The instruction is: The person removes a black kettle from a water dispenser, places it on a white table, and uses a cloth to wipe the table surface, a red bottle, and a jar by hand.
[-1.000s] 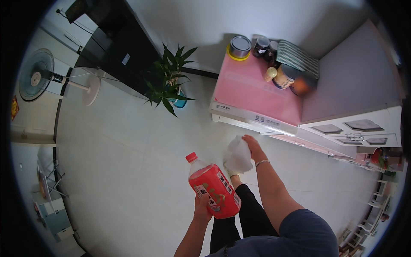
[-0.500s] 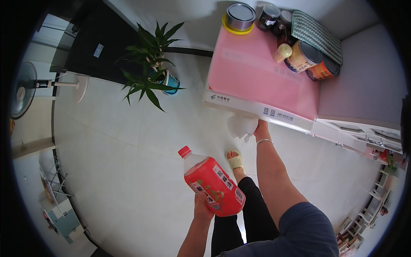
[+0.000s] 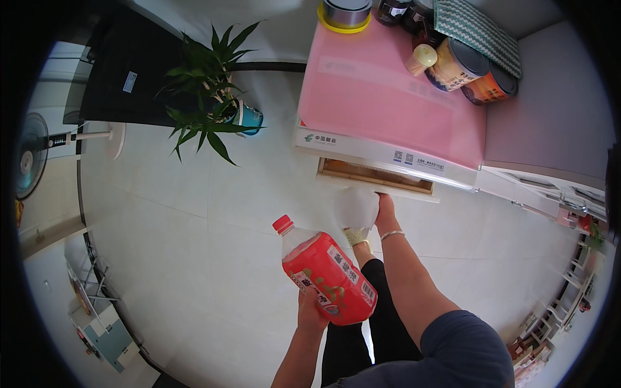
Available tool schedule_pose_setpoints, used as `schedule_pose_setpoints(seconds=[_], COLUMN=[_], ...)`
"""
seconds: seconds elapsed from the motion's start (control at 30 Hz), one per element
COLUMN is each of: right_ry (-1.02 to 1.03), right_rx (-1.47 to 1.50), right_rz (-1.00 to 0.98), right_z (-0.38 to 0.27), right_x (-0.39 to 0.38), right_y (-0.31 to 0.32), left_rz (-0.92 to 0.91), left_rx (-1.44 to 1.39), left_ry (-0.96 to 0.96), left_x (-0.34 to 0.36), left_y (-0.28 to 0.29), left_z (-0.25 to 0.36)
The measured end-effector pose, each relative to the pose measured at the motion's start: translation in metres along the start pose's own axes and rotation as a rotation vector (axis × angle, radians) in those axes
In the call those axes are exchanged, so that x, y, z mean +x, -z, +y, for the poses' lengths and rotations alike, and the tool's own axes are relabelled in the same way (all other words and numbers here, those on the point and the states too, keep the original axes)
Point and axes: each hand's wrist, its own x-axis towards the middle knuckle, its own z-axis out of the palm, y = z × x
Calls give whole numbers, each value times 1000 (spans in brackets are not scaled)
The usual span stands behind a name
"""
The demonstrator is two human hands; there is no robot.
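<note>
Pale tiled floor (image 3: pixel 187 226), smooth pink-topped counter (image 3: pixel 381 84), open drawer (image 3: pixel 414 194), left fingers (image 3: pixel 311 296) wrapped round plump red plastic bottle (image 3: pixel 331 275) above floor, right fingers (image 3: pixel 382 200) gripping thin white plastic (image 3: pixel 355 205) near drawer.

Your left hand (image 3: pixel 312 313) gripping the red bottle (image 3: pixel 330 278), its cap (image 3: pixel 283 224) tilted toward upper left, your right hand (image 3: pixel 386 212) holding the white bag (image 3: pixel 357 207) near the pulled-out drawer (image 3: pixel 375 175), pink-topped cabinet (image 3: pixel 381 97) above that drawer, potted plant (image 3: pixel 217 87) standing left of the cabinet.
</note>
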Motion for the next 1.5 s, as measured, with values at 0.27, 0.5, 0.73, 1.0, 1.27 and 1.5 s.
schedule_pose_setpoints(seconds=[0.27, 0.5, 0.73, 1.0, 1.27, 1.5], right_ry=[-123, 332, 112, 270, -106, -178], right_rx=[-282, -1140, -728, -490, -267, -1421], right_rz=[46, -333, 59, 138, -423, -277], right_z=[11, -63, -86, -78, -73, -34], right_x=[-6, -70, -10, -16, -104, -118], right_y=[62, 27, 70, 42, 73, 43], left_rz=[-39, -56, -80, -48, -27, -26], left_rx=[-18, -2, 3, -5, 39, 44], left_ry=[57, 45, 59, 85, 58, 59], left_x=[3, -7, -6, -4, -1, 0], left_y=[-15, -23, -17, -10, -2, -1], left_z=[-11, -7, -13, -17, -14, -12])
